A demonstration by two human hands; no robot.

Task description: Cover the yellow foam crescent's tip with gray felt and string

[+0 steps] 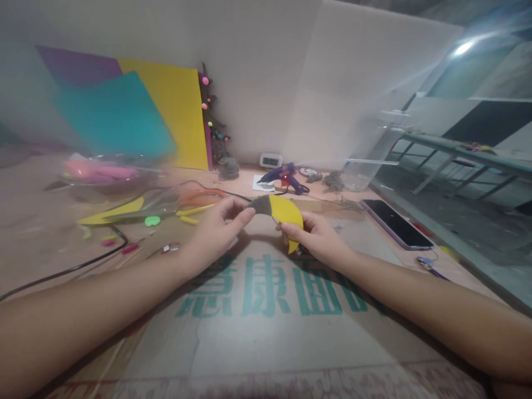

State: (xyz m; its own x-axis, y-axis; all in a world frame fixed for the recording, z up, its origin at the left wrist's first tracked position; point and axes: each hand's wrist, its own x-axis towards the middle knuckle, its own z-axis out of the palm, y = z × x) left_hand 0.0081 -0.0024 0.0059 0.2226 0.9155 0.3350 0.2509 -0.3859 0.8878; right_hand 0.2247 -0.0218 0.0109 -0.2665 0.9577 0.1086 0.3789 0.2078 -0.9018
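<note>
A curved crescent-shaped piece [286,210], yellow on the right and dark grey toward its left end, is held between my two hands above the worktop. My left hand [228,221] pinches the grey end between thumb and fingers. On the yellow part, my right hand [311,233] closes its thumb over the front with the fingers behind. Part of the piece's lower edge is hidden by my right fingers. Just behind it, a dark blue glue gun [285,176] with a lit red dot rests on a white paper [261,184].
Left of my hands lie orange-handled scissors [203,196], yellow sheet scraps [112,211] and a black cable [83,269]. A clear bowl of pink pieces [103,172] stands farther back. On the right lies a phone [397,224]. A small digital clock [270,160] stands at the back.
</note>
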